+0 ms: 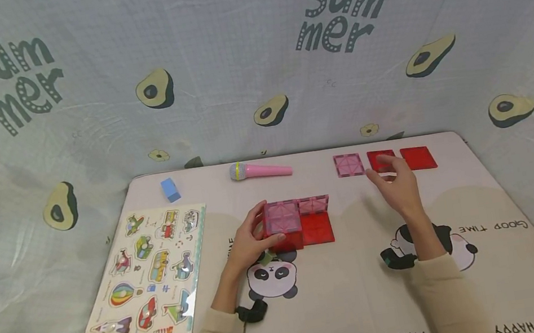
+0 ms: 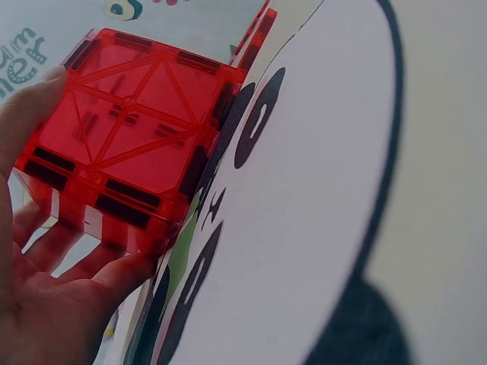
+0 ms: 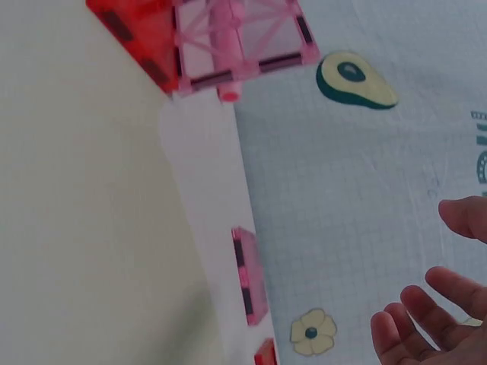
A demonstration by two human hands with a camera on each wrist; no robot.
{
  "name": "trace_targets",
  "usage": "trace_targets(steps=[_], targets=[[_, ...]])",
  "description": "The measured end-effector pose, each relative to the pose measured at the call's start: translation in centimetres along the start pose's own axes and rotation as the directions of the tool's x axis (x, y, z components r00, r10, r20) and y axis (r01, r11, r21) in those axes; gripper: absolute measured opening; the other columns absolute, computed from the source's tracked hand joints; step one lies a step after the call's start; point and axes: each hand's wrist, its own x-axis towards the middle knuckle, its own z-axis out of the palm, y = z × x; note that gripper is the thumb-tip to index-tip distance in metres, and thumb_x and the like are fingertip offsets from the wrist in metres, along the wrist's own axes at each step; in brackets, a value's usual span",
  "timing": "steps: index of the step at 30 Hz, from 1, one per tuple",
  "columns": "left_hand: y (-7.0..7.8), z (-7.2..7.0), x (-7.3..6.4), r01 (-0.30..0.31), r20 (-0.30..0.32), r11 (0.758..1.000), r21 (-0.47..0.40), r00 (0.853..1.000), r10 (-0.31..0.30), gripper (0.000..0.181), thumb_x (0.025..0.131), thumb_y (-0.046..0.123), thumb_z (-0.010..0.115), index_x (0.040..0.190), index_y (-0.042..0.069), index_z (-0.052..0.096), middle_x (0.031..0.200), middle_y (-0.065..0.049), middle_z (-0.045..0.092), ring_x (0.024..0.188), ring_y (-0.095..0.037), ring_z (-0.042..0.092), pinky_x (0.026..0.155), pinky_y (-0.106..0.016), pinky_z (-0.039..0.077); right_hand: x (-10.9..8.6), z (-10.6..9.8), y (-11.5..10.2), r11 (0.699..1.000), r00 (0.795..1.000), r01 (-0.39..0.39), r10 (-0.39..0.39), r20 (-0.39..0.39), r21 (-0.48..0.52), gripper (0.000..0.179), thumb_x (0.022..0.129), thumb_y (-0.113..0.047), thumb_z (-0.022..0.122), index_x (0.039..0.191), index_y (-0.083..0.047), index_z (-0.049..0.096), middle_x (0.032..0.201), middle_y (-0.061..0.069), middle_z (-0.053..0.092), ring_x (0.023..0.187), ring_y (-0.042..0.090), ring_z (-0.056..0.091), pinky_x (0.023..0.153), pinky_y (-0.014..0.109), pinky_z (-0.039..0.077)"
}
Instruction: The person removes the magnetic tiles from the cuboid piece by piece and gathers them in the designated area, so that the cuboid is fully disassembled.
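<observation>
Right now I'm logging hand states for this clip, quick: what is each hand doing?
Left hand: grips the red tile cube, fingers curled round it.
Right hand: open, holding nothing, fingers over the red tile.

middle red tile (image 1: 382, 161): partly hidden behind right hand (image 1: 398, 185)
puzzle board (image 1: 149, 274) pictures: too small to tell

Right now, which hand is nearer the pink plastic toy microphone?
Left. The left hand grips the red magnetic-tile cube just below the pink plastic toy microphone; the right hand hovers farther right, over the flat tiles.
</observation>
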Motion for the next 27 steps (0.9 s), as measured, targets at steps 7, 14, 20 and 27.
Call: trace_targets(steps=[7, 14, 20, 27], targets=[[0.1, -0.1, 0.0, -0.009, 0.006, 1.000, -0.008, 1.000, 0.009, 0.088, 0.083, 0.024, 0.082, 0.156, 0.026, 0.033, 0.157, -0.003, 0.042, 0.147, -0.029, 0.040, 0.106, -0.045, 0.051, -0.8, 1.7, -0.4, 0.998, 0.998, 0.035, -0.037, 0.045, 0.057, 0.056, 0.097, -0.034, 0.065, 0.142, -0.004, 0.050, 0.140, 0.016, 0.054, 0.126, 0.039, 0.053, 0.106, 0.055, 0.049], [0.1, -0.1, 0.0, -0.026, 0.011, 1.000, -0.013, 1.000, 0.026, 0.089, 0.084, 0.021, 0.082, 0.157, 0.020, 0.032, 0.157, -0.005, 0.043, 0.146, -0.030, 0.042, 0.107, -0.044, 0.050, -1.7, 3.2, -1.0, 0.995, 0.993, 0.035, -0.045, 0.109, 0.091, 0.054, 0.096, -0.031, 0.067, 0.140, -0.003, 0.051, 0.139, 0.018, 0.054, 0.125, 0.038, 0.055, 0.107, 0.055, 0.049], [0.1, -0.1, 0.0, -0.017, 0.008, 1.000, -0.006, 1.000, 0.017, 0.088, 0.084, 0.022, 0.082, 0.157, 0.021, 0.032, 0.156, -0.004, 0.043, 0.146, -0.030, 0.041, 0.106, -0.045, 0.050, -2.3, 4.4, -1.1, 0.992, 0.988, 0.027, -0.046, 0.149, 0.123, 0.051, 0.094, -0.027, 0.069, 0.137, -0.003, 0.053, 0.137, 0.017, 0.055, 0.123, 0.037, 0.056, 0.107, 0.055, 0.050], [0.0, -0.1, 0.0, -0.028, 0.009, 1.000, -0.011, 1.000, 0.029, 0.088, 0.084, 0.020, 0.081, 0.157, 0.020, 0.032, 0.156, -0.004, 0.043, 0.146, -0.029, 0.041, 0.107, -0.044, 0.050, -2.9, 5.6, -1.2, 0.989, 0.978, 0.049, -0.076, 0.196, 0.142, 0.052, 0.093, -0.026, 0.072, 0.137, -0.006, 0.054, 0.137, 0.016, 0.056, 0.122, 0.035, 0.058, 0.106, 0.053, 0.051]])
